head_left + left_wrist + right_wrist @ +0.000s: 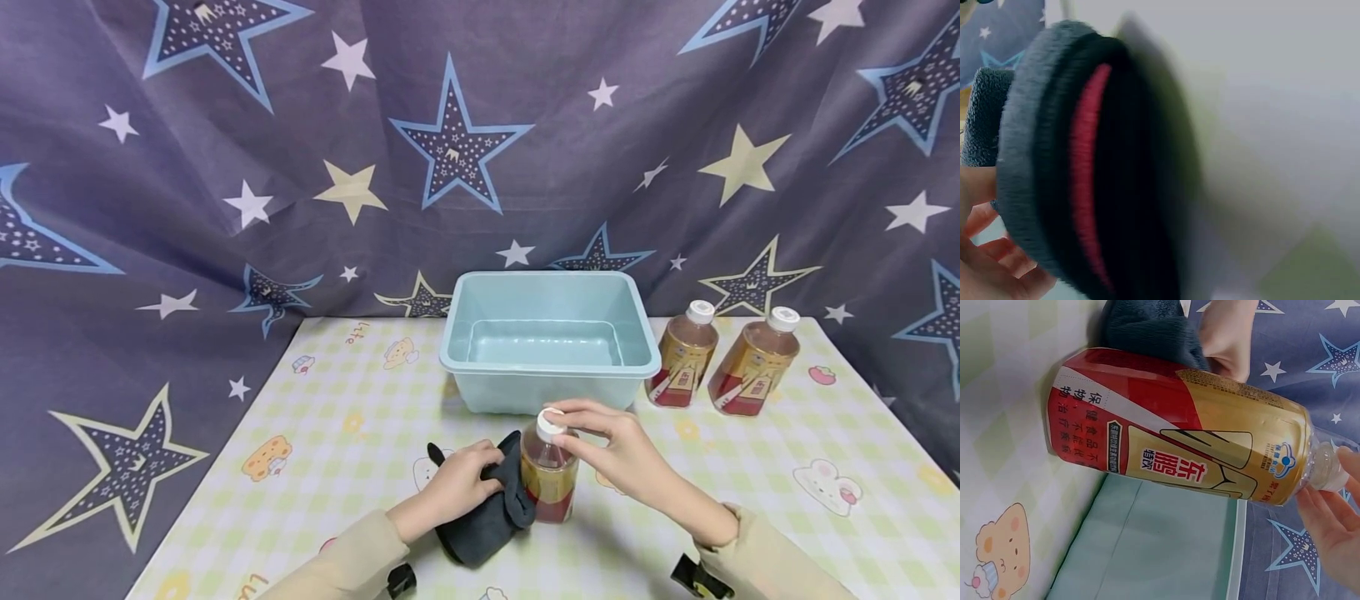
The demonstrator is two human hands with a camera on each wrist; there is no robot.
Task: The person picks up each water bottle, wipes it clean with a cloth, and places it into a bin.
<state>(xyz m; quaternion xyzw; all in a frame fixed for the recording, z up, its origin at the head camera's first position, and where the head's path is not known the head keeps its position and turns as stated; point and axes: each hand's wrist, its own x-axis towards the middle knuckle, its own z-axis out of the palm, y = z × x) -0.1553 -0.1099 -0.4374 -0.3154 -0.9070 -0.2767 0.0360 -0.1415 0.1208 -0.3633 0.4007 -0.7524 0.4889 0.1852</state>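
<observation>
A drink bottle (550,483) with a white cap, a gold and red label and some amber liquid stands upright near the middle of the table. My right hand (630,446) pinches its cap from above, thumb on one side and fingers on the other. Against the bottle's left side lies a folded dark grey fleecy cloth (480,533), which my left hand (463,482) grips from the top. A red strip shows in the fold of the cloth (1019,162) in the left wrist view. The bottle's label (1179,437) faces the right wrist camera.
Behind the bottle is a light blue plastic basin (555,387) with nothing in it. Two similar bottles, a nearer-left one (681,358) and a right one (753,367), stand to its right. A checked tablecloth (360,467) covers the table; a starry curtain (570,192) hangs behind.
</observation>
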